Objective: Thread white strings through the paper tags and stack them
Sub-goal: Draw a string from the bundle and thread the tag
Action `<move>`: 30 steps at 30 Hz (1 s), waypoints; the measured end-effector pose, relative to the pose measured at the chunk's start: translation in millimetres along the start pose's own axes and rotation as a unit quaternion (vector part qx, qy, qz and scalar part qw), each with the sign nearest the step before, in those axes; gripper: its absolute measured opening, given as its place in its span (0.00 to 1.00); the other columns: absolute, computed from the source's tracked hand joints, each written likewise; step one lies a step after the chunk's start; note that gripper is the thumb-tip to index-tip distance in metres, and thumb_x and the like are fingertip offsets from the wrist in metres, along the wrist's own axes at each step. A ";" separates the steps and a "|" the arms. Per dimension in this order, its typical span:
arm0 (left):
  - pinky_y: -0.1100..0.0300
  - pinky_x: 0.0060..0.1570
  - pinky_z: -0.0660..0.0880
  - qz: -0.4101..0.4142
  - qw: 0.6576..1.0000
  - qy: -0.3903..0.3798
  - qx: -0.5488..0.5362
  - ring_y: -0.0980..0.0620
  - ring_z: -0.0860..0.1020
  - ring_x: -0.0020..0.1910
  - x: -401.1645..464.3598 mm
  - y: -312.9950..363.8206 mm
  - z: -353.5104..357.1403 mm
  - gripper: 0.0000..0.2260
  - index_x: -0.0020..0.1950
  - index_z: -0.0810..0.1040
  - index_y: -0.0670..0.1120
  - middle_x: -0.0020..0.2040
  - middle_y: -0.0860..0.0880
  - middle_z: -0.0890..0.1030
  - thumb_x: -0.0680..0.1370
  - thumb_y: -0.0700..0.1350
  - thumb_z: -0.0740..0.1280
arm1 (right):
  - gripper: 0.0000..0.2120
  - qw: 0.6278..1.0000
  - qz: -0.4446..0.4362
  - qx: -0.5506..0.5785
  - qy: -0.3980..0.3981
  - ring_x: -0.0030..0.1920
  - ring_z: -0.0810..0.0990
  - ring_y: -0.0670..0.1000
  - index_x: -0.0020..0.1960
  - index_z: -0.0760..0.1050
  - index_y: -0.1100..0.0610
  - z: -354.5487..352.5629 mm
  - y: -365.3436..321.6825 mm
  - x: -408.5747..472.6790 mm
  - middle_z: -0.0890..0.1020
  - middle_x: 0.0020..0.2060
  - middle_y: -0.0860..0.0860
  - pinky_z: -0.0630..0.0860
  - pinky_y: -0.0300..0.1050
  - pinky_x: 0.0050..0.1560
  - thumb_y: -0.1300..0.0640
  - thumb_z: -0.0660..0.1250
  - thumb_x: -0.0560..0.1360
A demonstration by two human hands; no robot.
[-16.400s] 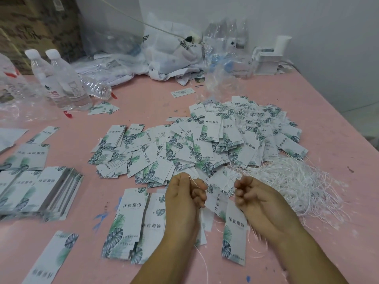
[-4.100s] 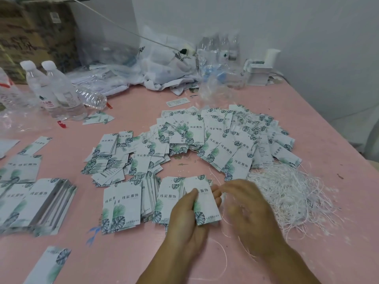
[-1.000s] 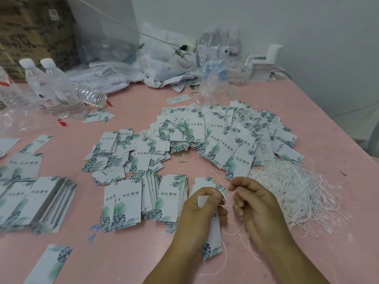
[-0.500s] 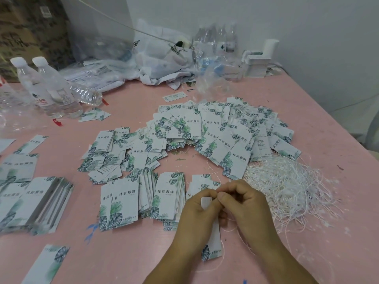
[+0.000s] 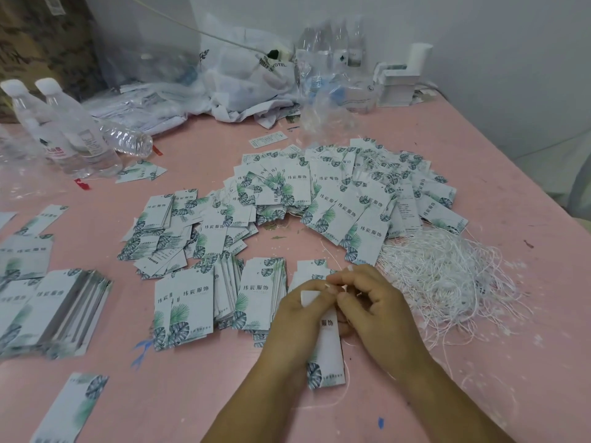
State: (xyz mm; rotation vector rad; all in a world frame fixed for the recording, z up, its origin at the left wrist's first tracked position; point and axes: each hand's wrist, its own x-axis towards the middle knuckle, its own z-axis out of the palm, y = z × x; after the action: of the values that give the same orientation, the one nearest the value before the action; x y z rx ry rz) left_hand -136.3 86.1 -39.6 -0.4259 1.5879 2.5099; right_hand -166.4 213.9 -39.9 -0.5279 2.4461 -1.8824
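My left hand (image 5: pixel 295 318) grips a white paper tag (image 5: pixel 327 353) with a green leaf print, held upright near the table's front. My right hand (image 5: pixel 372 302) pinches a thin white string (image 5: pixel 343 287) at the tag's top edge, thumb and fingers touching those of the left hand. The string's tail (image 5: pixel 329 402) loops on the table below the tag. A heap of white strings (image 5: pixel 447 276) lies to the right. A wide spread of loose tags (image 5: pixel 319 193) covers the middle of the table. Neat stacks of tags (image 5: pixel 249 292) sit just left of my hands.
The pink table (image 5: pixel 208 394) also holds thick tag stacks (image 5: pixel 54 308) at the left edge and a single tag (image 5: pixel 70 407) at the front left. Water bottles (image 5: pixel 67 129), plastic bags (image 5: pixel 243 78) and a white box (image 5: pixel 399 81) line the back. The table's right edge drops off.
Over the last second my right hand closed in on the left hand at the tag's top and now works the string there. The tag stays in my left hand.
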 end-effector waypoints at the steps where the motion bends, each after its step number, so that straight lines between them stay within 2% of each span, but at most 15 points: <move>1: 0.54 0.32 0.79 -0.010 1.000 -0.001 -0.017 0.43 0.81 0.32 0.6 0.9 -1.1 0.08 0.40 0.82 0.47 0.39 0.36 0.83 0.78 0.40 0.68 | 0.13 1.000 -0.008 -0.016 -0.010 0.42 0.79 0.49 0.51 0.81 0.43 -0.3 1.4 -0.2 0.76 0.48 0.43 0.81 0.42 0.40 0.60 0.66 0.74; 5: 0.54 0.32 0.79 -0.035 0.999 -0.002 -0.037 0.44 0.81 0.31 2.7 3.0 -2.9 0.08 0.40 0.82 0.45 0.38 0.38 0.83 0.78 0.39 0.67 | 0.15 0.996 -0.049 -0.068 -0.006 0.38 0.77 0.47 0.53 0.81 0.45 -0.9 8.5 2.6 0.75 0.48 0.41 0.74 0.31 0.41 0.61 0.69 0.71; 10: 0.54 0.33 0.79 -0.048 0.997 -0.009 -0.053 0.43 0.82 0.33 1.3 4.7 -1.6 0.09 0.42 0.82 0.43 0.39 0.36 0.83 0.80 0.38 0.65 | 0.15 0.999 -0.051 -0.017 -0.005 0.37 0.77 0.43 0.51 0.81 0.40 0.0 9.5 4.0 0.76 0.48 0.40 0.74 0.28 0.38 0.60 0.70 0.73; 13: 0.54 0.36 0.78 -0.052 0.998 -0.007 -0.045 0.43 0.80 0.32 1.4 5.0 -0.2 0.09 0.47 0.82 0.42 0.39 0.36 0.82 0.81 0.42 0.63 | 0.12 0.999 -0.051 -0.016 0.012 0.41 0.79 0.46 0.50 0.82 0.43 -1.1 10.2 4.9 0.77 0.48 0.42 0.75 0.30 0.41 0.59 0.70 0.74; 15: 0.53 0.37 0.78 -0.052 0.998 -0.006 -0.029 0.43 0.80 0.32 2.2 4.7 1.3 0.10 0.49 0.83 0.41 0.40 0.36 0.82 0.80 0.44 0.64 | 0.10 0.998 -0.054 -0.032 0.031 0.40 0.79 0.47 0.49 0.82 0.44 -1.1 10.3 4.9 0.78 0.47 0.42 0.75 0.31 0.41 0.59 0.70 0.73; 20: 0.52 0.37 0.80 -0.044 0.999 -0.020 -0.005 0.43 0.81 0.32 1.2 5.7 2.7 0.11 0.43 0.86 0.44 0.39 0.36 0.83 0.71 0.48 0.66 | 0.09 0.995 -0.058 -0.026 0.073 0.40 0.78 0.46 0.46 0.82 0.45 1.4 9.6 4.8 0.78 0.44 0.43 0.72 0.28 0.40 0.59 0.70 0.73; 23: 0.49 0.40 0.80 -0.038 0.998 -0.030 -0.037 0.43 0.81 0.33 0.7 3.0 1.6 0.14 0.43 0.87 0.46 0.38 0.37 0.83 0.67 0.45 0.63 | 0.10 0.995 -0.042 0.001 0.090 0.40 0.80 0.43 0.44 0.82 0.47 0.8 10.7 4.9 0.79 0.44 0.44 0.73 0.28 0.39 0.63 0.70 0.74; 25: 0.51 0.39 0.80 -0.036 0.996 -0.044 -0.065 0.43 0.80 0.33 0.9 0.4 3.0 0.16 0.44 0.86 0.44 0.39 0.38 0.82 0.66 0.42 0.60 | 0.08 0.993 -0.013 0.057 0.100 0.36 0.80 0.43 0.44 0.81 0.49 1.2 10.4 4.4 0.80 0.41 0.46 0.76 0.33 0.35 0.61 0.69 0.75; 27: 0.51 0.39 0.80 -0.027 0.997 -0.037 -0.066 0.43 0.82 0.37 3.5 -2.6 2.9 0.17 0.48 0.85 0.43 0.43 0.38 0.83 0.67 0.40 0.60 | 0.05 0.987 0.014 0.108 0.122 0.35 0.80 0.44 0.44 0.80 0.49 -0.3 8.8 4.5 0.81 0.40 0.47 0.77 0.37 0.34 0.58 0.68 0.75; 30: 0.50 0.50 0.80 0.014 0.999 -0.002 -0.050 0.41 0.84 0.51 8.4 -6.1 -0.6 0.16 0.53 0.85 0.45 0.52 0.38 0.85 0.72 0.40 0.61 | 0.05 0.988 -0.016 0.053 0.145 0.41 0.80 0.45 0.44 0.80 0.46 -5.0 7.0 4.7 0.81 0.41 0.47 0.76 0.34 0.42 0.56 0.68 0.74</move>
State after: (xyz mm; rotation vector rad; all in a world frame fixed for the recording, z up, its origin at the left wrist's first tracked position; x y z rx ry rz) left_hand -142.6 87.8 -47.7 -0.4126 1.4821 2.6172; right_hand -173.7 218.9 -44.3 -0.3112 2.4948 -2.2289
